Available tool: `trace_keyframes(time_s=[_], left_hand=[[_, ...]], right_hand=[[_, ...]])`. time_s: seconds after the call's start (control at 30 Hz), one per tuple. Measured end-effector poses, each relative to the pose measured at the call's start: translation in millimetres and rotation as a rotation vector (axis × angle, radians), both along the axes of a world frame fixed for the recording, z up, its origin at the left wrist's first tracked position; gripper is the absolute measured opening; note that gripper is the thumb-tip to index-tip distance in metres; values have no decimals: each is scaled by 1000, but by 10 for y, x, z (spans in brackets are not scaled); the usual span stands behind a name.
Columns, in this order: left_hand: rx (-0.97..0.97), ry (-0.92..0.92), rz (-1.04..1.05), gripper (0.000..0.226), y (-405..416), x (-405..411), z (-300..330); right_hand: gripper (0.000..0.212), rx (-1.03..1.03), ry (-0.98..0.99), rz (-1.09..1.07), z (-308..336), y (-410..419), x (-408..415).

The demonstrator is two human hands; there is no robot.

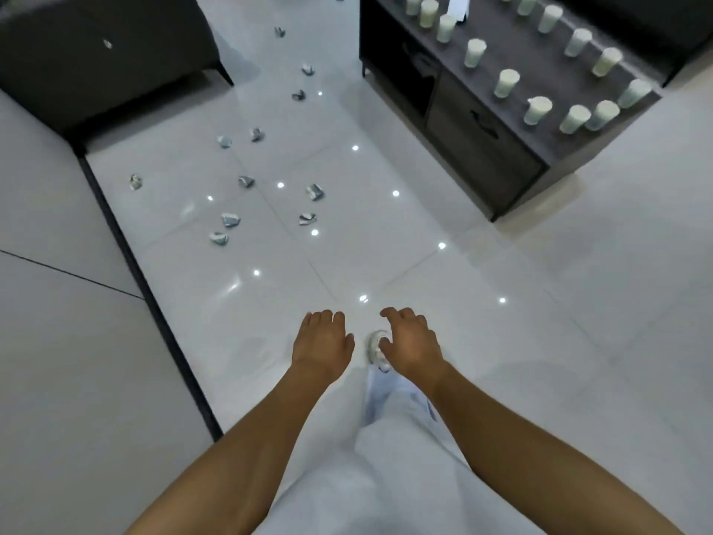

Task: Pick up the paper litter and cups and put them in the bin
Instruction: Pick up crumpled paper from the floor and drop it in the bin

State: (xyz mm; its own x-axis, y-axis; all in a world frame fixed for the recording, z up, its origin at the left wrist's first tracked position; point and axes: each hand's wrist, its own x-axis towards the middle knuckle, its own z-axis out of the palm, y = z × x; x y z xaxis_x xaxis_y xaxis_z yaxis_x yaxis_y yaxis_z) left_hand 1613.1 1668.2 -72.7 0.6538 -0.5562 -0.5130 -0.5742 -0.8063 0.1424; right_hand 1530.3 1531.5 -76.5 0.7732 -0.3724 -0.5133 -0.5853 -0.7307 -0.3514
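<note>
Two bare arms reaching out low over a shiny white floor (424, 233). Left hand (322, 337) loose, fingers a bit bent, nothing in it. Right hand (409, 341) loose too, fingers hanging down, nothing in it. Just under the right hand, a pale shoe (376, 347) at the end of a leg in light trousers (401, 457). Many scrunched paper bits (230, 220) dotted over the floor, well ahead of both hands, in a loose trail running up and away. Lots of white cups (506, 83) standing in rows on a dark bench (482, 148) at the upper right, far from the hands. A dark sofa (108, 52) at the upper left. No bin in view.
</note>
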Motion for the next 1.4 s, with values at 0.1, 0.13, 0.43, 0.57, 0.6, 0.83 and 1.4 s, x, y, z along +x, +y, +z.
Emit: trace_keyframes(time_s=[0.1,0.13,0.43,0.57,0.6,0.83,1.4], left_hand=[[0,2,108,46,-262,455,-2],[2,6,143,46,-341,601,14],[6,6,352,43,-624,1748,111],[15,24,400,45,-508,2321,24],[18,30,408,45,-469,2495,3],[35,22,445,40,-28,3900,-118],[92,72,624,40,1089,6366,-253]], right_hand=[[50,-15,-25,91,-5,-366,608],[49,-16,-25,119,6,-479,813],[48,-4,6,338,41,-827,2343],[49,-1,45,424,-62,-712,2999],[48,1,50,433,-89,-666,3175],[48,9,66,485,-185,-207,4641],[47,48,113,616,-319,836,7337]])
